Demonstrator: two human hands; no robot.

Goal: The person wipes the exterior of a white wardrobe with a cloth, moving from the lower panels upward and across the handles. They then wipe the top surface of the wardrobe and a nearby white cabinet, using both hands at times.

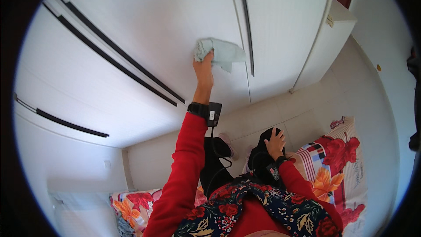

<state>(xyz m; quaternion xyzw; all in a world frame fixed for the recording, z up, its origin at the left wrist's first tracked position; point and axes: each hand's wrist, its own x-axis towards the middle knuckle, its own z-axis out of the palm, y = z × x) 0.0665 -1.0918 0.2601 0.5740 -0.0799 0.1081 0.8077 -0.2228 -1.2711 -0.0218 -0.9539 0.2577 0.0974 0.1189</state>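
My left hand [204, 67], its arm stretched forward, grips a folded pale green cloth [227, 52] and holds it against a white wardrobe door [158, 33]. The cloth lies just left of a long black door handle [248, 29], and a loose corner of it hangs down. My right hand [275, 142] rests with spread fingers on my right knee, on black trousers, and holds nothing. Each wrist bears a black strap; a black box-shaped device [214, 114] with a cable sits at the left one.
More black handles [118, 61] run along the wardrobe doors to the left. A low white cabinet [332, 39] stands at the wardrobe's right end. Pale floor tiles [299, 121] lie below. Flower-patterned bedding [338, 171] is at my right and behind me, beside a white wall.
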